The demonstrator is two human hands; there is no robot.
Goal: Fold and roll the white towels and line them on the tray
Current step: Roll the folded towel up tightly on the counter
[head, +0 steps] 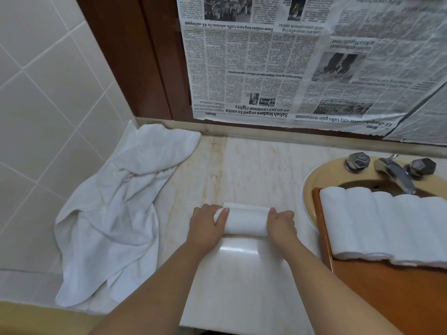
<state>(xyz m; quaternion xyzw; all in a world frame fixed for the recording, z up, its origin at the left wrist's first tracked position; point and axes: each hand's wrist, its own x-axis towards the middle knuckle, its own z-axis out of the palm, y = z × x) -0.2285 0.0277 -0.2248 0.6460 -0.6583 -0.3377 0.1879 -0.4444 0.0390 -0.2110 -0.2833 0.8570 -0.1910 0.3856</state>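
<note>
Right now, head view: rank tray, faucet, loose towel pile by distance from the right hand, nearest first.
From the right hand, which grips the rolled towel:
1. Tray, just to its right, over the sink.
2. Faucet, farther right and behind.
3. Loose towel pile, far left by the tiled wall, beyond the left hand.

Two bare forearms come up from the bottom edge, no sleeves in view, no watch, bracelet or rings seen. Left hand (205,226) and right hand (281,223) both ungloved, nails short and plain (no polish that shows). Rest of the person out of frame, so clothing can't be told.
</note>
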